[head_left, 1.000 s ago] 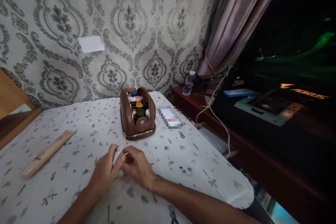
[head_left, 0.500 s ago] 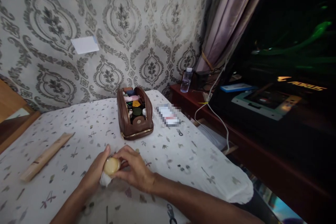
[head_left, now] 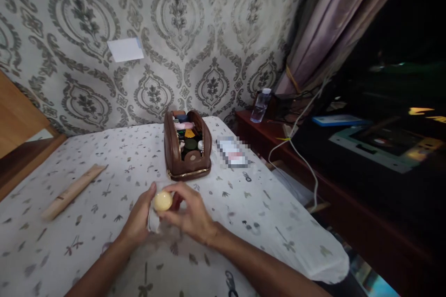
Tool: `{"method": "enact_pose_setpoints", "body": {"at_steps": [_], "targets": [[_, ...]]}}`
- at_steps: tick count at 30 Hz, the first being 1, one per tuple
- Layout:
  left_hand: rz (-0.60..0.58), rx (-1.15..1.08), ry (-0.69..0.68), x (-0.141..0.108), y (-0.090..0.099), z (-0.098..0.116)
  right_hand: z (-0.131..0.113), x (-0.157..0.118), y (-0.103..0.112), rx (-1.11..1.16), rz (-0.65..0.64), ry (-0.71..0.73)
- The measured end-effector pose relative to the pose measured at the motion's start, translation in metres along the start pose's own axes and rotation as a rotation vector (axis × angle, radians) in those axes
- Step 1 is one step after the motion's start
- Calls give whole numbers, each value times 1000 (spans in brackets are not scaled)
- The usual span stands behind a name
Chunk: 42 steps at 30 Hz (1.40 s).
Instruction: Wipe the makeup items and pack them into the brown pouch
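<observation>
A small, round, pale-yellow, glossy jar-like container (head_left: 162,201) is between my two hands, above the bed-like surface. My right hand (head_left: 191,211) grips it from the right with thumb and fingers. Around its left side, my left hand (head_left: 141,213) is closed on a white wipe or cloth (head_left: 153,222), which hangs below the container and touches it. Just beyond my hands stands a brown toiletry bag (head_left: 188,174), unzipped, with several small bottles and tubes inside. The container's underside is hidden by my hands and the wipe.
A beige tube-like package (head_left: 75,190) lies at left on the patterned white sheet (head_left: 118,148). A blurred phone-like object (head_left: 233,152) rests right of the bag. On the dark red desk are a clear bottle (head_left: 260,106), white cables (head_left: 303,160) and a blue-edged item (head_left: 339,120).
The view has swung left, so the scene appears further right. Both hands have lifted slightly with the yellow container, which now shows a more rounded side. Bag and package stay put.
</observation>
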<state>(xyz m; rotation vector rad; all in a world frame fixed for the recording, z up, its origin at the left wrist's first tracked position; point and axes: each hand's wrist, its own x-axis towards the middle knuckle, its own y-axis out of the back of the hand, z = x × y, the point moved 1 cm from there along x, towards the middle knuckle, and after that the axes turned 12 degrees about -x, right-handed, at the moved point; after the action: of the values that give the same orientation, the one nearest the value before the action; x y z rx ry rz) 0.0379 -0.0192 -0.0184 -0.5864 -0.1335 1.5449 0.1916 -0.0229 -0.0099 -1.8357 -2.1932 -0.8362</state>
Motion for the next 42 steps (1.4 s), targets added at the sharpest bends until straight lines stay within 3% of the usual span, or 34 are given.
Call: {"method": "enact_pose_setpoints", "body": {"at_steps": [2,5,8,11,16,19,27,33,42], "targets": [[-78,281,-201,-3,-18,16,-6,8,17,74,121,-92],[-256,690,-375,0,-46,41,-11,27,50,123,330,-170],[-349,957,-451,16,-64,54,-11,48,81,164,419,-204],[-367,1090,-537,34,-67,48,-7,66,101,127,396,-212],[-386,1199,-992,46,-53,26,7,85,112,23,240,-238],[-405,1242,-1157,47,-48,21,15,92,110,-96,167,-183],[-430,1253,-1211,48,-47,21,10,98,106,-504,-9,15],[-435,1253,-1192,47,-47,21,5,105,99,-649,-157,-81],[-405,1272,-1160,45,-49,22,1,112,94,-776,-196,-106]]}}
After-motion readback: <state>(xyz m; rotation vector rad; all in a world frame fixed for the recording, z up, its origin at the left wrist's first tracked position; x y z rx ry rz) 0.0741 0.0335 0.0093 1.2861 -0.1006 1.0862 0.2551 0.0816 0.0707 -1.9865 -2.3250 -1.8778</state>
